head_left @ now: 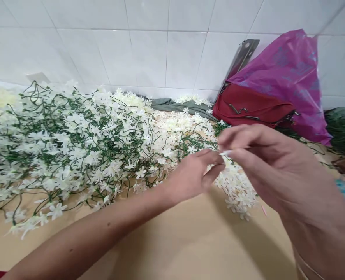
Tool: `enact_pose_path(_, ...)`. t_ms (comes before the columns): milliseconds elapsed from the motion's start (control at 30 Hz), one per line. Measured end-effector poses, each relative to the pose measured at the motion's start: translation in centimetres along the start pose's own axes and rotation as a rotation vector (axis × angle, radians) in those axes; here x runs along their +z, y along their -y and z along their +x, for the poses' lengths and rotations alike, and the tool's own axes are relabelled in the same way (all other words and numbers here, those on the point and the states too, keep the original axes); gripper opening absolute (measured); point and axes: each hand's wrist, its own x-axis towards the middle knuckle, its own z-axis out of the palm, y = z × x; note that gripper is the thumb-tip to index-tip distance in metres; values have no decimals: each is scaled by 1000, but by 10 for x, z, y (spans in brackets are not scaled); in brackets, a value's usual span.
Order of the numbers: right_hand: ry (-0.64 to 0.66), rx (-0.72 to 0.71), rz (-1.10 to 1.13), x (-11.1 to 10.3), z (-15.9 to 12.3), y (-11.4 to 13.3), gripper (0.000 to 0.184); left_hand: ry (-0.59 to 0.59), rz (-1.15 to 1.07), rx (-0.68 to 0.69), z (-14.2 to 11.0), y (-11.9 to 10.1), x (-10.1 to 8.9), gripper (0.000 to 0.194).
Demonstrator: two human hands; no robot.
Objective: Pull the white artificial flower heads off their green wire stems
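Note:
Above the front of the table, my two hands meet fingertip to fingertip. My right hand (268,163) pinches a small white artificial flower piece (225,153) between thumb and forefinger; its exact shape is blurred. My left hand (194,173) is closed, its curled fingertips touching the near end of that piece. Whatever lies between the left fingers is hidden. Beneath and behind the hands, loose white artificial blossoms (238,190) lie heaped on the tan tabletop (172,241). To the left spreads a big pile of white artificial flowers on green stems (81,136).
A red bag (248,103) leans at the back right, with a purple plastic bag (295,77) behind it against the tiled wall (149,54). Dark green foliage (343,128) stands at the far right. Grey-green cloth (178,105) lies along the wall.

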Motion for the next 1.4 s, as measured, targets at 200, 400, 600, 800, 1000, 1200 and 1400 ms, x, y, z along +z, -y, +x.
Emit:
enact_pose_path(200, -332, 219, 34, -7, -60, -66, 16, 68, -83, -168, -60, 35, -9, 24)
enact_pose_path(400, -511, 288, -60, 42, -108, -84, 10, -71, -130, -219, -71, 49, -6, 13)
enact_pose_path(600, -534, 205, -97, 55, -106, -76, 11, -57, -97, -246, -71, 49, -6, 16)
enact_pose_path(800, -512, 180, -172, 53, -105, -84, 13, -19, -98, -253, -71, 50, -6, 16)
enact_pose_path(1000, -462, 140, -362, 55, -110, -87, 15, 34, -115, -248, -71, 49, -8, 15)
enact_pose_path(1200, -471, 99, -594, 62, -108, -81, 19, 91, -121, -223, -70, 49, -11, 18)
enact_pose_path(1400, -518, 139, -628, 64, -100, -79, 17, 87, -162, -198, -68, 50, -12, 19)
